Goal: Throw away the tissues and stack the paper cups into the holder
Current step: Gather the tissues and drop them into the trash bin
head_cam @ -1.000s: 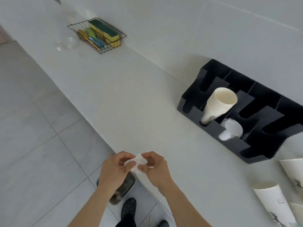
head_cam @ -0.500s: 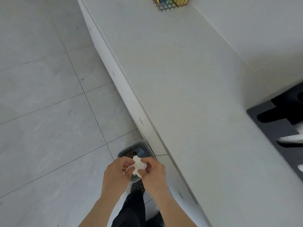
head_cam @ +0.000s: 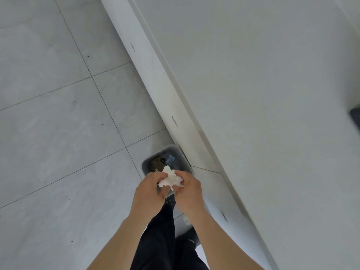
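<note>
A crumpled white tissue (head_cam: 171,178) is pinched between both hands low in the middle of the view. My left hand (head_cam: 151,189) grips its left side and my right hand (head_cam: 189,187) its right side. Right beyond the hands, on the floor against the counter's base, stands a grey waste bin (head_cam: 176,152) with dark rubbish and a blue scrap inside. The tissue is held over the bin's near rim. Only a dark corner of the cup holder (head_cam: 355,116) shows at the right edge; no paper cups are visible.
The white counter (head_cam: 263,84) fills the right half, its front edge (head_cam: 175,106) running diagonally from top middle to bottom right. Grey floor tiles (head_cam: 58,123) lie to the left. My dark trouser legs and a shoe (head_cam: 187,237) show below the hands.
The view has tilted further down and left, so the holder and cups have slid out of sight and the bin is now in full view. Both hands still hold the tissue, now over the bin.
</note>
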### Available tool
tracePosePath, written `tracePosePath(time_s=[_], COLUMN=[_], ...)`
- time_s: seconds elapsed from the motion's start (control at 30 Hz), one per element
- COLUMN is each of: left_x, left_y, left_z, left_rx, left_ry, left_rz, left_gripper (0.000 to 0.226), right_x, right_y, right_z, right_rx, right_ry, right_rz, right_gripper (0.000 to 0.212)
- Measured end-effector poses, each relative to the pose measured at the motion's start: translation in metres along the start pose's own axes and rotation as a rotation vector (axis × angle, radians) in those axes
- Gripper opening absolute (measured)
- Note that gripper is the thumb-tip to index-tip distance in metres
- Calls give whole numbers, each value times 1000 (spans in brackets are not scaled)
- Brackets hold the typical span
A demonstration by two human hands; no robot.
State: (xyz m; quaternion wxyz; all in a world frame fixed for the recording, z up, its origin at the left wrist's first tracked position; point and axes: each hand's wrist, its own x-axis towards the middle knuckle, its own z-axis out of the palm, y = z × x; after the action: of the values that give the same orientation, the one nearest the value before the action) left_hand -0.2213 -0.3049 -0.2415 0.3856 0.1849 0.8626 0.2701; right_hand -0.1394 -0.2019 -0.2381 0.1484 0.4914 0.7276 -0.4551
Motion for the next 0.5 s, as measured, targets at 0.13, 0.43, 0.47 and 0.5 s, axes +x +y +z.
tracePosePath(time_s=[0.13, 0.43, 0.47, 0.5], left_x=[9, 2, -1, -3], left_y=[-7, -6, -3, -1], left_z=[0, -22, -26, -31], left_rx=[193, 468, 488, 509], left_ry=[-57, -76, -71, -65], left_rz=[23, 109, 130, 150], left_gripper=[49, 63, 64, 65], right_x=[7, -11, -14, -17], right_y=[3, -1, -4, -8], right_z=[-6, -27, -30, -32], right_rx=[-238, -505, -532, -553], right_ry=[-135, -170, -155, -144], right_rz=[-5, -137, -169, -196], right_gripper=[61, 64, 64, 64])
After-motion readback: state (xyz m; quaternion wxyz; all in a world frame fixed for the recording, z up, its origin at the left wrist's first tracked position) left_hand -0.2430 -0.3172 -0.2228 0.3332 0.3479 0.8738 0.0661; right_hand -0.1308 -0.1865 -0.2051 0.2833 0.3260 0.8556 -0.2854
